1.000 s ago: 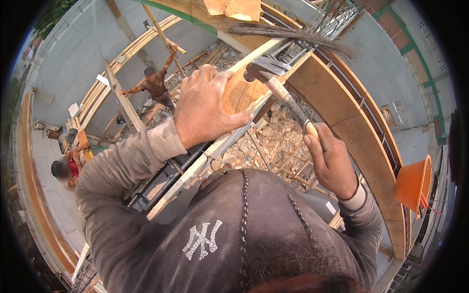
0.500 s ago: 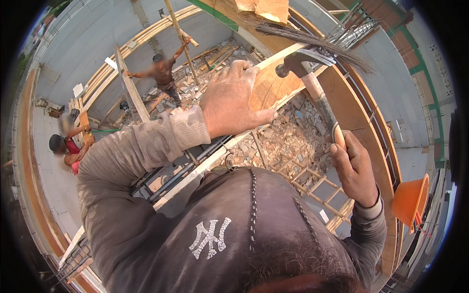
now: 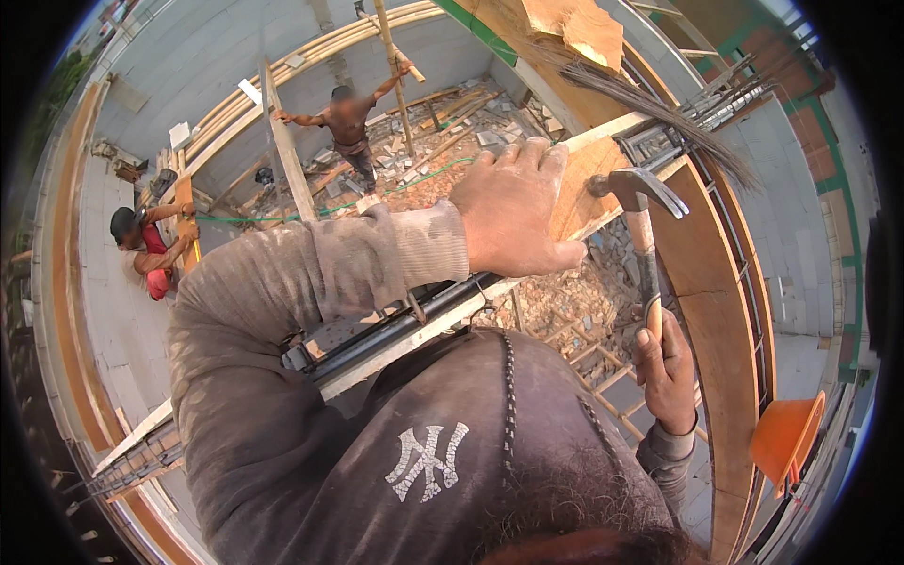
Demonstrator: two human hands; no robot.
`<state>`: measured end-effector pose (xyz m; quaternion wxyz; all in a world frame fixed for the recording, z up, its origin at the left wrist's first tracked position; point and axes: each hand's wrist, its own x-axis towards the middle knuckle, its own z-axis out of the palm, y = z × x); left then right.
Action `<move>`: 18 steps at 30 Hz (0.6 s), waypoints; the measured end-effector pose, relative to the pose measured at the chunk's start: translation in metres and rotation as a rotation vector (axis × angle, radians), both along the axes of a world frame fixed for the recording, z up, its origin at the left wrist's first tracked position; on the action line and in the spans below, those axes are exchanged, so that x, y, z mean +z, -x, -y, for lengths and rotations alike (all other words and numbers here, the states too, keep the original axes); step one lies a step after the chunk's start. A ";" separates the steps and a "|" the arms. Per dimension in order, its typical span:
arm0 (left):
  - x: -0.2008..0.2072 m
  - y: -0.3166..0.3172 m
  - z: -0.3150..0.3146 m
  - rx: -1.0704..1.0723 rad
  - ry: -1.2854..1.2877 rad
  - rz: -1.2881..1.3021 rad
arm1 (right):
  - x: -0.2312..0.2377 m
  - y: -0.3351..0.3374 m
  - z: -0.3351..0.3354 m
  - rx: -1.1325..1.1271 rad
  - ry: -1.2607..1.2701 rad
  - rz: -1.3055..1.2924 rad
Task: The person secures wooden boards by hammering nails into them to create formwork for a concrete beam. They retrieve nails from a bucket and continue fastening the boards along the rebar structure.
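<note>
My left hand point(image 3: 518, 209) spans a wooden board point(image 3: 582, 200), its fingers over the far edge and its thumb along the near one. Wrapped around the handle of a claw hammer point(image 3: 643, 226) is my right hand point(image 3: 667, 372). The hammer's round striking face points left, over the board just right of my left hand. Whether it touches the wood I cannot tell. Any nail there is too small to make out.
Rubble point(image 3: 556, 301) lies far below. A curved plywood form point(image 3: 711, 273) with steel bars runs along the right, near an orange bucket point(image 3: 789, 441). Thin rods point(image 3: 659, 108) stick out above. Two co-workers stand below, one at a bamboo pole point(image 3: 391, 75), one holding a board point(image 3: 185, 221).
The hammer head has come down closer to the board and my left hand. The whole view has shifted, so the surroundings sit further right. Both hands keep their holds.
</note>
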<state>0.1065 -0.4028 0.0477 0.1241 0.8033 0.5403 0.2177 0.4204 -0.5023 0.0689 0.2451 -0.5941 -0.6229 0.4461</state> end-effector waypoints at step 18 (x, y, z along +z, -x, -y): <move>0.006 -0.001 -0.002 -0.038 0.069 -0.032 | -0.085 0.033 0.002 -0.141 0.054 -0.298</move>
